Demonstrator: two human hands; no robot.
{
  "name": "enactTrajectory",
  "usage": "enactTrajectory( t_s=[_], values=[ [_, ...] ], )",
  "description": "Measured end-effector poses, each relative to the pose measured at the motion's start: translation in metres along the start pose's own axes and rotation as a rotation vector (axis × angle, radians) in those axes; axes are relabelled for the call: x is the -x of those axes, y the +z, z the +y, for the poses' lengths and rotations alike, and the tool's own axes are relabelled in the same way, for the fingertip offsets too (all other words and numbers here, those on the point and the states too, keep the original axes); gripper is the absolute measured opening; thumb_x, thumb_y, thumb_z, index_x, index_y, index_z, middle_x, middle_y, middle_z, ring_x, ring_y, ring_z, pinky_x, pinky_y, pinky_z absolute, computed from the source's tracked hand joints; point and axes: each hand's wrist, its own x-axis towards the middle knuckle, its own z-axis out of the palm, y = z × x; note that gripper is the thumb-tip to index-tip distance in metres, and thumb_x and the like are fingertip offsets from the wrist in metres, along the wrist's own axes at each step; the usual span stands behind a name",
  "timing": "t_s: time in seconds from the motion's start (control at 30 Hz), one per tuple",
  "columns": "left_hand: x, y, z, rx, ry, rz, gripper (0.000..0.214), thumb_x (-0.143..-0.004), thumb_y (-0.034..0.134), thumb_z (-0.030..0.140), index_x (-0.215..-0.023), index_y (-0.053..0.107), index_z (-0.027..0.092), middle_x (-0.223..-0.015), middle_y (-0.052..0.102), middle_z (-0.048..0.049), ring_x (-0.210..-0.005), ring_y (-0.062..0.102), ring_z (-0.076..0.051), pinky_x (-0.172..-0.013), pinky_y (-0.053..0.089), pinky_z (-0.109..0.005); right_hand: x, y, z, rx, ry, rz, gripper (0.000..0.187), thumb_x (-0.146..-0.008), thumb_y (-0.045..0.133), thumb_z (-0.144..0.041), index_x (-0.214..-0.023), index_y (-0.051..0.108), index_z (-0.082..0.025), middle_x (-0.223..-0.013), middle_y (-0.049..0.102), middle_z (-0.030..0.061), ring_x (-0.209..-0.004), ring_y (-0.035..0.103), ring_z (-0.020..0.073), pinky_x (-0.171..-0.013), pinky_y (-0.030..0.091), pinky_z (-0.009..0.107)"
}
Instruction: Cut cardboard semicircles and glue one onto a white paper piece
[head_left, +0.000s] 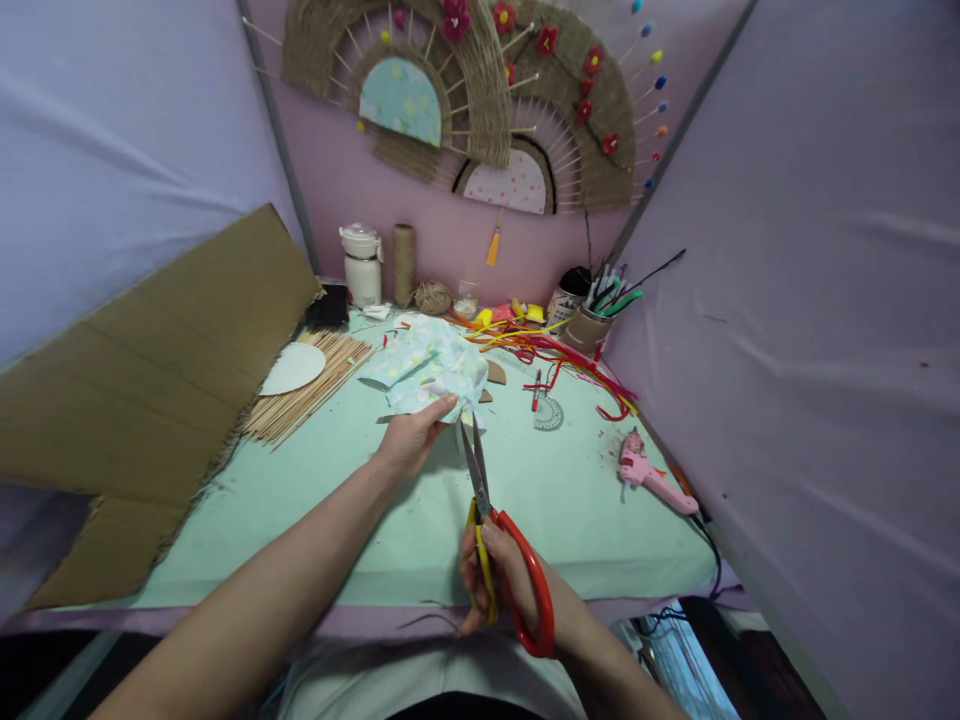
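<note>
My left hand [412, 436] pinches the near edge of a light blue floral cloth [439, 365], thumb on top, and holds it just above the table. In my right hand [506, 578] is a pair of scissors [480, 480] with one red and one yellow handle loop. My fingers are through the loops. The blades point away from me and are slightly parted, their tips at the cloth's near right edge beside my left thumb. Behind the cloth, small brown cardboard pieces [496, 372] show partly.
Thin wooden sticks [300, 395] and a white oval piece [294, 368] lie left, beside a large cardboard sheet [150, 390]. Coloured pipe cleaners [555, 350], a protractor [549, 413] and a pink glue gun [652, 475] are on the right. A white bottle [363, 268] and twine spool [403, 265] stand behind.
</note>
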Motion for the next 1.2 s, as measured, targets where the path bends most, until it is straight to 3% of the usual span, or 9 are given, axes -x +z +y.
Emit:
enactTrajectory(
  t_s=[0.2, 0.43, 0.57, 0.73, 0.83, 0.97, 1.2],
  values=[
    [0.003, 0.0, -0.001, 0.017, -0.039, -0.081, 0.023, -0.065, 0.082, 0.022, -0.085, 0.072, 0.017, -0.094, 0.075, -0.0069, -0.093, 0.068, -0.022, -0.083, 0.054, -0.031, -0.004, 0.007, -0.008, 0.025, -0.003, 0.044, 0.065, -0.067, 0.06, -0.081, -0.084, 0.053, -0.019, -0.066, 0.049, -0.0029, -0.054, 0.045, 0.0097, -0.049, 0.053, 0.028],
    [0.003, -0.001, 0.0, 0.078, -0.108, -0.107, 0.019, -0.068, 0.08, 0.019, -0.086, 0.073, 0.018, -0.099, 0.075, -0.0071, -0.094, 0.068, -0.022, -0.081, 0.052, -0.029, 0.002, 0.008, -0.004, 0.067, 0.042, 0.054, 0.074, -0.059, 0.059, -0.087, -0.085, 0.053, -0.018, -0.069, 0.049, -0.0027, -0.056, 0.046, 0.0094, -0.056, 0.056, 0.032],
    [0.004, 0.0, 0.0, 0.067, -0.142, -0.078, 0.017, -0.068, 0.08, 0.018, -0.084, 0.073, 0.018, -0.102, 0.075, -0.0073, -0.102, 0.066, -0.025, -0.085, 0.052, -0.032, -0.004, 0.006, -0.003, 0.09, 0.014, 0.065, 0.073, -0.062, 0.056, -0.088, -0.08, 0.052, -0.018, -0.067, 0.048, -0.0036, -0.053, 0.047, 0.0086, -0.059, 0.056, 0.032],
    [0.006, 0.001, -0.001, 0.038, -0.156, -0.157, 0.023, -0.072, 0.077, 0.021, -0.094, 0.074, 0.018, -0.113, 0.073, -0.0078, -0.114, 0.062, -0.027, -0.091, 0.05, -0.033, -0.015, 0.009, -0.008, 0.082, -0.029, 0.083, 0.072, -0.061, 0.055, -0.089, -0.077, 0.052, -0.018, -0.065, 0.047, -0.004, -0.053, 0.048, 0.0092, -0.058, 0.056, 0.032],
    [0.008, 0.002, -0.001, 0.018, -0.156, -0.181, 0.027, -0.073, 0.076, 0.021, -0.099, 0.073, 0.018, -0.115, 0.072, -0.0088, -0.111, 0.063, -0.027, -0.087, 0.052, -0.034, -0.021, 0.011, -0.01, 0.069, -0.034, 0.092, 0.072, -0.061, 0.056, -0.088, -0.077, 0.051, -0.018, -0.066, 0.047, -0.004, -0.052, 0.046, 0.0086, -0.057, 0.056, 0.033],
    [0.009, 0.003, -0.002, 0.026, -0.164, -0.153, 0.039, -0.07, 0.078, 0.019, -0.108, 0.07, 0.018, -0.112, 0.072, -0.0093, -0.103, 0.066, -0.026, -0.08, 0.054, -0.034, -0.025, 0.015, -0.009, 0.063, -0.054, 0.094, 0.072, -0.062, 0.057, -0.087, -0.081, 0.05, -0.019, -0.067, 0.048, -0.0043, -0.051, 0.044, 0.0081, -0.055, 0.054, 0.032],
    [0.008, 0.003, -0.006, 0.049, -0.184, -0.094, 0.05, -0.063, 0.083, 0.016, -0.111, 0.069, 0.017, -0.107, 0.073, -0.0084, -0.098, 0.067, -0.023, -0.076, 0.053, -0.03, -0.026, 0.017, -0.004, 0.093, -0.162, 0.086, 0.06, -0.076, 0.055, -0.077, -0.089, 0.049, -0.019, -0.069, 0.05, -0.005, -0.05, 0.047, 0.0075, -0.05, 0.044, 0.025]
  ],
)
